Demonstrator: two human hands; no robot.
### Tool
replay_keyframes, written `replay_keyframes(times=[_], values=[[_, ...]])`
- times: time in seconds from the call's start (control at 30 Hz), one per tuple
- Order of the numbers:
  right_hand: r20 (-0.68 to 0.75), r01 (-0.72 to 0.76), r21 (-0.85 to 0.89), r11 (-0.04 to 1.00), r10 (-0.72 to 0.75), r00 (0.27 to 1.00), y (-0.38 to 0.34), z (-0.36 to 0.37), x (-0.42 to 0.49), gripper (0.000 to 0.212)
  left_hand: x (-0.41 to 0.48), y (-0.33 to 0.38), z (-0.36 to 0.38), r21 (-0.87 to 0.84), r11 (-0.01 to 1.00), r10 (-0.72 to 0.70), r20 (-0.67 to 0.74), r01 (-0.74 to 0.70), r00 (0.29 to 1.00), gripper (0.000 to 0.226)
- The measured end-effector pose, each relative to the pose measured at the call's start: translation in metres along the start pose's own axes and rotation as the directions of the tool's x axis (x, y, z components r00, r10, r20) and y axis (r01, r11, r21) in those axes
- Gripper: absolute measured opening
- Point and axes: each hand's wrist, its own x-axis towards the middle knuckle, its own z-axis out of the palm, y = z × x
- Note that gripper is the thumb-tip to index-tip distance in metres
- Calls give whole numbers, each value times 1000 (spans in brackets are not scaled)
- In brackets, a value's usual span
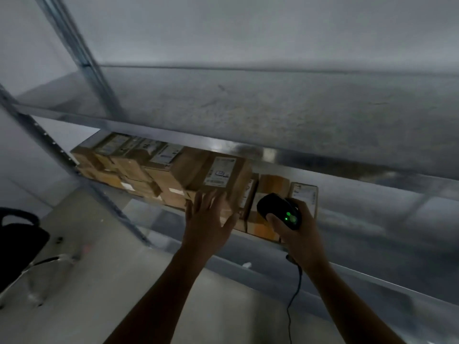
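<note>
Grey metal rack (49, 145) against a pale wall (223, 28), uprights slanting at left. Top shelf (273, 108) broad and speckled grey across the middle of the view. Beneath it, on the next shelf (372, 227), brown cardboard boxes (129, 167) stacked tight at left, white labels on several, print too blurred to read. More boxes (273, 184) further right, one labelled box (304, 194) upright at the end. Down left, black chair (19, 239) with chrome legs on a light floor (104, 256).

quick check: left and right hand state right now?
Left hand: open, straight fingers against the labelled cardboard box.
Right hand: closed around the black scanner.
</note>
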Motion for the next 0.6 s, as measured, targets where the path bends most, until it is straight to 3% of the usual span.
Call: replay_keyframes(times=[0.13, 0.3, 0.43, 0.6], values=[[33, -10, -1, 1000, 10, 999, 2, 18, 15, 49, 13, -17, 5, 10, 999, -33, 16, 33, 999, 72], [51, -44, 15, 999, 43, 998, 5, 37, 33, 67, 43, -33, 10, 3, 1000, -14, 21, 14, 1000, 86], [24, -67, 13, 998, 67, 997, 6, 49, 45, 57, 62, -46, 17, 7, 999, 39, 35, -39, 999, 85], [-59, -84, -16, 996, 83, 995, 2, 67, 51, 69, 82, -69, 14, -6, 991, 135, 68, -135, 988, 83]])
